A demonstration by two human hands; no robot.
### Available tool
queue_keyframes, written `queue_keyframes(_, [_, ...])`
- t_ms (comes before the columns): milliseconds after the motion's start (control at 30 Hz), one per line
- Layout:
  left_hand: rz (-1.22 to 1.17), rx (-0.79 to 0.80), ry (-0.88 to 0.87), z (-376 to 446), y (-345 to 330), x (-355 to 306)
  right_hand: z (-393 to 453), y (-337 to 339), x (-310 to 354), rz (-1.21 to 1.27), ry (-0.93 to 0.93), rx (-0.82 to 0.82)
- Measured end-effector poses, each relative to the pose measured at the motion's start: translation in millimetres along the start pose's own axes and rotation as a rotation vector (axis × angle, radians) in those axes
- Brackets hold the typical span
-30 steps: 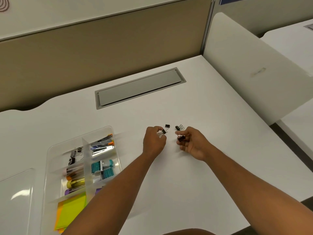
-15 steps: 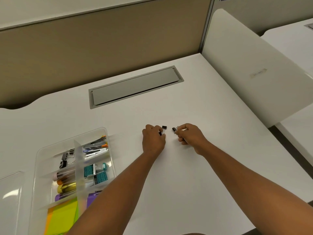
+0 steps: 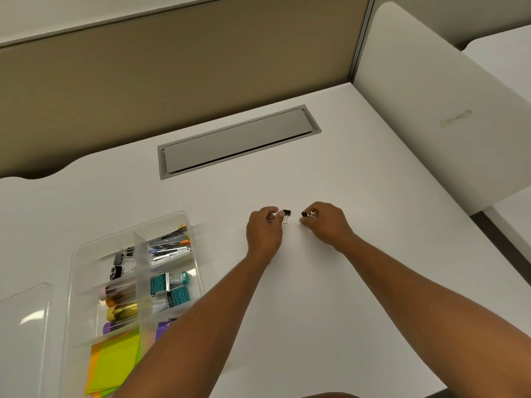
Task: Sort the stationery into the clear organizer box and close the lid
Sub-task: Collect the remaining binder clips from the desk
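Item 1, organizer box [image 3: 86, 254]: clear plastic, lower left of the frame, on the white counter [image 3: 344, 297]. Its long axis runs from the bottom edge of the frame up and slightly right. Frosted dividers split it into compartments. The lid [image 3: 23, 326], also clear, lies flat on the counter just left of the box, so the box stands uncovered.

Item 2, contents of the box. Upper left compartment: black binder clips [image 3: 120, 261] with wire handles. Upper right compartment: metal clips or clippers [image 3: 169, 245], long axes running left to right and tilted up toward the right. Middle right: teal stamps [image 3: 168, 285]; their print is too small to read. Middle left: tubes [image 3: 119, 305] with pink, orange, gold and purple parts, lying crosswise. Bottom: sticky notes [image 3: 115, 363], yellow-green over orange.

Item 3, loose binder clip [image 3: 286, 213]: centre of the frame, on the counter, black body toward the top, wire handle pointing down toward the left hand [image 3: 263, 228]. The left hand's fingers are curled and its fingertips pinch that handle.

Item 4, second binder clip [image 3: 308, 214]: just right of the first, apart from it, black body pointing left, wire handles to the right. The right hand [image 3: 327, 225] grips it between curled fingers and thumb.

Item 5, cable hatch [image 3: 238, 142]: grey, set into the counter above the hands, long axis left to right. A small label [image 3: 457, 118] on the white side panel at the upper right is unreadable.
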State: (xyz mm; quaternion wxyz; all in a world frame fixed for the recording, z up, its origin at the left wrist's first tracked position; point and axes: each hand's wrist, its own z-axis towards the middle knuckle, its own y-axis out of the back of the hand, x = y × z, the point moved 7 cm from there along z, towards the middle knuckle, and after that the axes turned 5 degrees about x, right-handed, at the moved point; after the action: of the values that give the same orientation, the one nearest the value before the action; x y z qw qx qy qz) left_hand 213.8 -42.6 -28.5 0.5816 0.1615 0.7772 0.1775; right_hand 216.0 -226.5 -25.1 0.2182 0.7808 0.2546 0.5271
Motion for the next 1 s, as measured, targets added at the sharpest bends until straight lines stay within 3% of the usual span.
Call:
queue_keyframes(200, [0.109,0.02,-0.125,1.8,-0.9,-13.3,-17.8,1.5,-22.0,0.891,-0.311,0.08])
queue_keyframes(300, [0.19,0.039,-0.16,4.0,-2.2,-16.4,-26.7,1.0,-25.4,1.108,-0.336,0.162])
queue_keyframes(400, [0.226,0.056,-0.176,7.9,-5.6,-18.9,-32.5,1.7,-29.8,1.092,-0.331,0.19])
queue_keyframes(633, [0.288,0.157,-0.123,18.4,-19.1,-13.0,-31.0,4.6,-33.2,0.748,-0.266,0.147])
queue_keyframes(867, [0.369,0.14,-0.133,24.1,-20.9,-15.3,-22.6,9.1,-27.8,0.662,-0.214,0.105])
queue_keyframes(1000, [0.178,0.134,-0.113,19.1,-12.1,-9.9,-20.0,11.3,-27.1,0.622,-0.193,0.088])
